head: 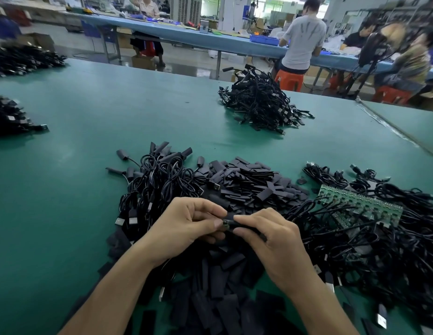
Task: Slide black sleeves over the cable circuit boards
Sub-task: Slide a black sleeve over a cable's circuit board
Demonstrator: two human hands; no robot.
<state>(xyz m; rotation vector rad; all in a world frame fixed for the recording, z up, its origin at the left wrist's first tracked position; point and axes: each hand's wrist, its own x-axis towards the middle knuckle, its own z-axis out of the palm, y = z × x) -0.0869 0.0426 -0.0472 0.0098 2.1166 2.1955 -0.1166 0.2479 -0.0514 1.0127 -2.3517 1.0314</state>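
My left hand (pixel 189 226) pinches a small cable circuit board (pixel 225 224) between thumb and fingers at the centre of the view. My right hand (pixel 268 240) grips a black sleeve (pixel 231 217) that meets the board's end; how far the sleeve covers the board is hidden by my fingers. Both hands hover over a heap of loose black sleeves (pixel 249 187). A green panel of circuit boards (pixel 360 205) with cables attached lies to the right.
Sleeved cables are piled just left of centre (pixel 160 180). Another cable pile (pixel 261 102) sits farther back, more lie at the left edge (pixel 10 117). The green table (pixel 114 112) ends at the right. People work at a blue bench behind.
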